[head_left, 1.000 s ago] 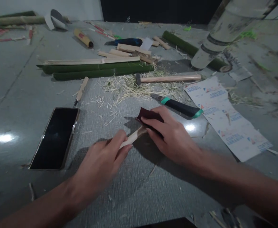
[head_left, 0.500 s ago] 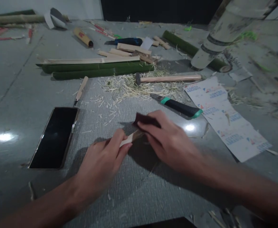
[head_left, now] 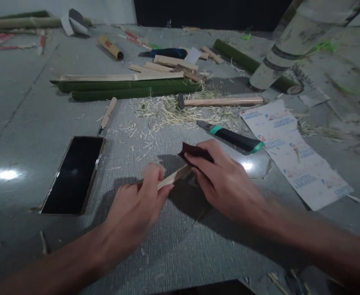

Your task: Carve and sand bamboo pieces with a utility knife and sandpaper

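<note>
My left hand [head_left: 140,200] is closed around a pale bamboo strip [head_left: 174,177], which slants up to the right; its near end is hidden in the palm. Between the fingers and thumb of my right hand [head_left: 227,180] is a folded piece of dark brown sandpaper [head_left: 197,151], its left edge curling up. The sandpaper is at the strip's far end, where my right fingers hide the contact. A utility knife [head_left: 235,138] with a black and teal handle lies just beyond my right hand. A phone [head_left: 74,174] with a dark screen rests left of my left hand.
A hammer [head_left: 226,101] lies across bamboo shavings [head_left: 167,114]. Green bamboo lengths [head_left: 131,92] and a wooden-handled tool [head_left: 108,114] are at the left. Printed white paper [head_left: 299,153] lies at the right. Behind are a blue-handled knife [head_left: 167,53] and someone's trousered leg [head_left: 278,53].
My right hand and the sandpaper have shifted slightly right and up, showing more of the bamboo strip between my hands. The whole view has drifted a little.
</note>
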`<control>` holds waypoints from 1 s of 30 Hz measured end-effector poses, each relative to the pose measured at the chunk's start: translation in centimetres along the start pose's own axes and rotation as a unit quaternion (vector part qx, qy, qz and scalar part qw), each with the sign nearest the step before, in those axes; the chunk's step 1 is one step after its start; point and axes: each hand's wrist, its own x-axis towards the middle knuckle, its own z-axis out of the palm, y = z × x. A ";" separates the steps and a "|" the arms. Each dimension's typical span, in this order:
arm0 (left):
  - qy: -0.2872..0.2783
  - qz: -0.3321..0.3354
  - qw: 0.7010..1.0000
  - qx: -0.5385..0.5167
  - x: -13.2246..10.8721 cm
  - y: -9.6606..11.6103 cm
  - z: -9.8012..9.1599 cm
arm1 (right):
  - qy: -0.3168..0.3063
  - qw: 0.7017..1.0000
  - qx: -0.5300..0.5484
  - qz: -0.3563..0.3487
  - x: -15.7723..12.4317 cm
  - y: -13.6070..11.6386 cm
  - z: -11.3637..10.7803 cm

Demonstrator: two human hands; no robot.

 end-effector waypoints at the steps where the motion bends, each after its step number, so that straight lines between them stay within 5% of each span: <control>1: 0.000 0.003 1.000 -0.005 0.0 0.0 0.0 | -0.008 1.000 0.002 -0.006 0.0 0.0 0.0; 21: -0.011 -0.009 1.000 0.015 0.1 0.2 -0.4 | -0.014 1.000 0.021 0.008 0.3 0.8 0.1; 23: -0.020 0.003 0.999 0.032 0.1 0.2 -0.5 | -0.038 0.998 0.035 -0.028 0.4 1.4 0.1; 26: -0.014 0.050 0.996 0.078 0.0 0.0 -0.2 | 0.022 0.999 -0.023 0.043 0.3 2.2 -0.1; 30: 0.017 0.117 0.984 0.135 -0.3 -0.5 0.4 | -0.022 0.999 0.047 0.005 0.0 2.1 -0.3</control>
